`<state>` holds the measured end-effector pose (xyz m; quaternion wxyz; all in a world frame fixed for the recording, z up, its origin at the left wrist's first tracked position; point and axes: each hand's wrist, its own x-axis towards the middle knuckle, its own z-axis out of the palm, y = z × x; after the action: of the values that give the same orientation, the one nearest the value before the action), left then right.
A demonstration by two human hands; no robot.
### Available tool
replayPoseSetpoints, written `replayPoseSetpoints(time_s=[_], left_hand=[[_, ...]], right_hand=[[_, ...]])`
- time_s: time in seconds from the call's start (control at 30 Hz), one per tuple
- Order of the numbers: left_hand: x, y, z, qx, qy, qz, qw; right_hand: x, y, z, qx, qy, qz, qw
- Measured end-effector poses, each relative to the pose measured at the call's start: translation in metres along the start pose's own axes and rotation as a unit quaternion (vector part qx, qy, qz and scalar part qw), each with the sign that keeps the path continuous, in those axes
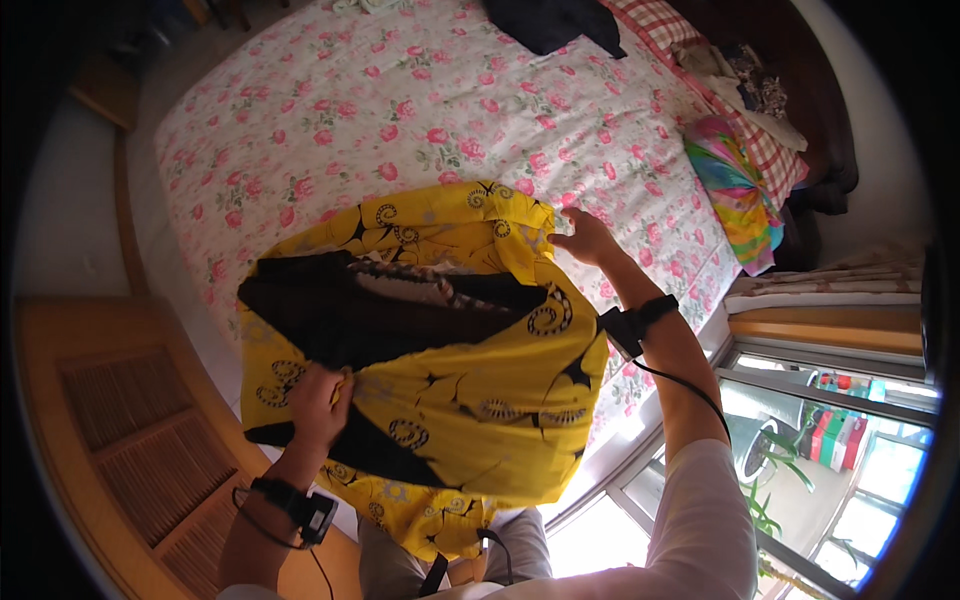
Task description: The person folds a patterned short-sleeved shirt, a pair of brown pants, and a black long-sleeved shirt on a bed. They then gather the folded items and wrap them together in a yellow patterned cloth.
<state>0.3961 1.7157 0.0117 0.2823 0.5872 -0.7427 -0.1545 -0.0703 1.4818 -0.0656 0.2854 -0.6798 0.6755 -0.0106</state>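
Observation:
A large yellow cloth bag [480, 397] with black and grey swirl prints stands at the near edge of the bed, its mouth facing up. Inside lie a black garment [315, 300] and some checked cloth [409, 281]. My left hand [321, 401] is closed around the near edge of the mouth, bunching the fabric. At the far right corner of the bag, my right hand [589, 236] has its fingers spread; the thumb is close to the yellow edge, and contact cannot be made out. A yellow flap with a dark strap [435, 576] hangs down toward my legs.
Beneath and beyond the bag is a bed with a rose-print sheet [337, 135]. A dark garment [555, 26] lies at its far side, a multicoloured cloth bundle [731, 187] at right. A louvred wooden door [150, 427] stands left; a window [825, 465] with plants is right.

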Motion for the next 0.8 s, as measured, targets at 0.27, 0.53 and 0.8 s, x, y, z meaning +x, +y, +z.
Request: replayPoseSetpoints(time_s=[0.27,0.53,0.8], left_hand=[[-0.012,-0.015,0.009,0.077,-0.066,-0.005,0.995],[-0.014,-0.014,0.006,0.096,-0.105,-0.036,0.989],[0.000,-0.007,0.005,0.025,-0.037,-0.017,0.999]], right_hand=[[0.090,-0.001,0.051,0.032,0.014,-0.068,0.997],[0.088,-0.070,-0.003,0.499,-0.118,0.010,0.859],[-0.007,-0.230,-0.103,0.584,-0.162,-0.208,0.768]])
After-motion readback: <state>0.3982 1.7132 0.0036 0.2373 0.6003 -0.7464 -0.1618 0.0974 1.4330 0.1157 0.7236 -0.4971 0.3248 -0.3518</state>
